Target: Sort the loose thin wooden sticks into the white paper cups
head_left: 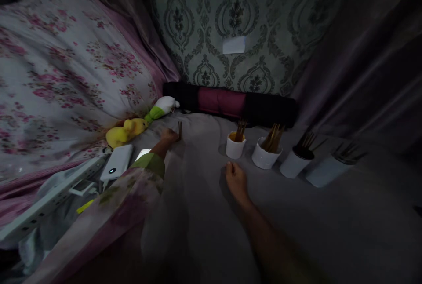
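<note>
My left hand (169,135) is closed around a few thin brown sticks (180,130), which stand upright at its right side. Resting low over the grey sheet, my right hand (236,179) makes a fist with nothing showing from it. Just beyond that fist stands a white cup with a yellow inside (235,147), holding thin sticks. To its right follow a wider white cup (265,156) with a thick bunch of golden sticks, a white cup with a dark inside (293,165), and a tilted-looking grey-white cup (325,173), both holding sticks too.
At the left lie a white power bank (117,163), a long power strip (56,202), a bright phone screen (143,154) and yellow (120,136) and green-white (162,107) plush toys. A black and maroon roll (222,100) lies along the patterned wall. Curtains hang both sides.
</note>
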The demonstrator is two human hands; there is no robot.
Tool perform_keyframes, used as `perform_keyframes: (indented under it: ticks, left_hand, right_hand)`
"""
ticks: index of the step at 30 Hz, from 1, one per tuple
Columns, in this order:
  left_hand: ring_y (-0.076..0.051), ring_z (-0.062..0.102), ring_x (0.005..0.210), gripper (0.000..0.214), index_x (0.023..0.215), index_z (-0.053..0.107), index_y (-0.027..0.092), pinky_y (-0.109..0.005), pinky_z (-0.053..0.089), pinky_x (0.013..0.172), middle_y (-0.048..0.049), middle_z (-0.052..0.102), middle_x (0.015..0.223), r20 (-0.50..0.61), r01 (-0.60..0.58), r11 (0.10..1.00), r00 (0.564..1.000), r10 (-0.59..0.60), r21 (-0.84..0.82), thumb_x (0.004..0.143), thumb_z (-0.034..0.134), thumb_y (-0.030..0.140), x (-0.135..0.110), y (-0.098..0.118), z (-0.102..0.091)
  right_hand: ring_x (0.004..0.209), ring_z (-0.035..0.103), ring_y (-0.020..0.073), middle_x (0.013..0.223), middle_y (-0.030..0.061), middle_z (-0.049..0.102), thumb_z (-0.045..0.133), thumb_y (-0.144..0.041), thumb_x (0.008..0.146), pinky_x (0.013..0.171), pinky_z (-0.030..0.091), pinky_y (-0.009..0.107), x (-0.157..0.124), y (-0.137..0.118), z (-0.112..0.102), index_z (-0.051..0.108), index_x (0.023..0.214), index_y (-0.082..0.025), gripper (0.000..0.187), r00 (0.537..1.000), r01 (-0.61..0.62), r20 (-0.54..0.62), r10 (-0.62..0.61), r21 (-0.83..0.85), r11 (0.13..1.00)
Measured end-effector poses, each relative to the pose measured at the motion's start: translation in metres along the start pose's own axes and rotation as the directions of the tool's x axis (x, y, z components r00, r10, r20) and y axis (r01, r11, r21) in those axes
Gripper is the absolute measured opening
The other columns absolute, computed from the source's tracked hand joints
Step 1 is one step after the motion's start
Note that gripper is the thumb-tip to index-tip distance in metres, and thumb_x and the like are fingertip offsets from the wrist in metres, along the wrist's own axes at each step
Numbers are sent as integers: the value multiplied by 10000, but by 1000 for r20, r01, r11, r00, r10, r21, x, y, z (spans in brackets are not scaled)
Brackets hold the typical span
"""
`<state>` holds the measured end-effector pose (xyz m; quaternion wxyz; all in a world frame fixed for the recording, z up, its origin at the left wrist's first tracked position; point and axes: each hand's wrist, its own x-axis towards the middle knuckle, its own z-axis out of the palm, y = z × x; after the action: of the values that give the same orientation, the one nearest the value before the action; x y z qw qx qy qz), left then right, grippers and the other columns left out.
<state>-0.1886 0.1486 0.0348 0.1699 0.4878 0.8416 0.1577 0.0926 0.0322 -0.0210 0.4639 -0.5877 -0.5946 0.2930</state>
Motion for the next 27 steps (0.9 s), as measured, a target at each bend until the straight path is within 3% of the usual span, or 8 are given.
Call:
perform_keyframes:
  ticks: [8, 15, 27]
  left_hand:
    - [-176, 563, 909, 319, 1092, 534, 140, -379, 486, 762, -79, 561, 1068, 41, 8, 997, 999, -11, 78, 836, 508, 328, 0, 4, 2]
    - [-198, 606, 849, 228, 867, 638, 105, -243, 433, 654, -115, 644, 850, 1, -38, 995, 999, 38, 89, 728, 597, 281, 5, 3, 9]
    - [-220, 603, 773, 223, 743, 626, 123, -242, 410, 599, -126, 622, 728, 19, -68, 984, 998, 66, 166, 697, 578, 336, 16, -3, 19]
  right_hand:
    - [549, 440, 125, 580, -6, 510, 347, -397, 856, 531, 280, 235, 0, 3, 1, 505, 638, -181, 346, 1000, 5, -5, -5, -13, 1000]
    - [574, 466, 131, 602, 4, 535, 355, -373, 853, 547, 303, 235, 1, 1, 1, 533, 653, -175, 333, 1000, 16, -6, -16, 6, 1000]
    - [540, 460, 124, 591, 4, 547, 355, -365, 849, 525, 281, 236, 0, 0, 2, 514, 628, -182, 328, 1000, -10, -25, 10, -18, 1000]
